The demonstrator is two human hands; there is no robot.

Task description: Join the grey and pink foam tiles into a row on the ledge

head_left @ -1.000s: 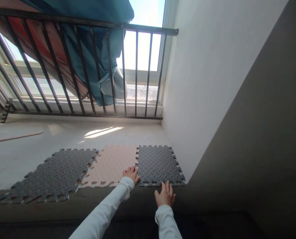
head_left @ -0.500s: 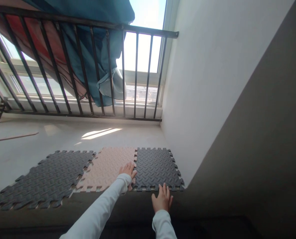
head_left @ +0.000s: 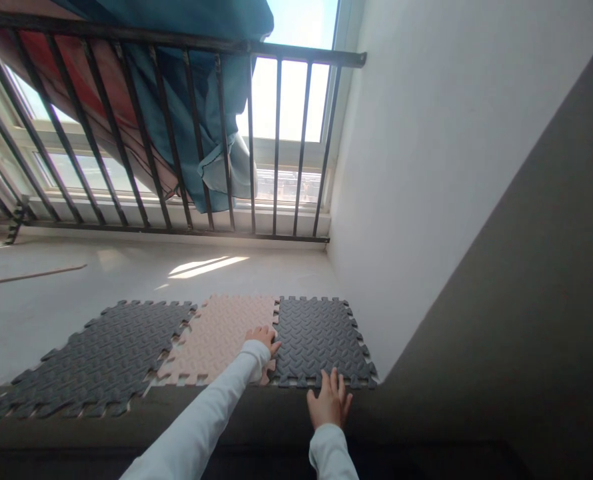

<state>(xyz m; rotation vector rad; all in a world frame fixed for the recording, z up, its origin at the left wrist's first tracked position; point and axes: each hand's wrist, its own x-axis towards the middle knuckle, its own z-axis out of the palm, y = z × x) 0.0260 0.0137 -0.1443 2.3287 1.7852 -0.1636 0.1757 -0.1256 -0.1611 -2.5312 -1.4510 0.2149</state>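
Observation:
Three interlocking foam floor mats lie side by side on the concrete floor. My left hand [head_left: 261, 337] rests flat on the pink mat [head_left: 221, 333], its fingertips at the seam with the right-hand dark grey mat [head_left: 316, 340]. My right hand [head_left: 330, 400] sits at the near edge of that grey mat, with fingers spread and fingertips on or just over its toothed border. The left-hand dark grey mat [head_left: 96, 357] lies beyond a slightly gapped seam and is touched by neither hand.
A white wall [head_left: 426, 167] rises right of the mats. Ahead stands a black metal railing [head_left: 176, 133] before a window, with blue and red fabric [head_left: 186, 87] hanging over it. A thin wooden strip [head_left: 31, 275] lies on the concrete floor [head_left: 101, 280] at left.
The view has shifted slightly. My left hand has moved a little toward the seam, and my right hand now sits closer to the grey mat's edge. The mats look unmoved.

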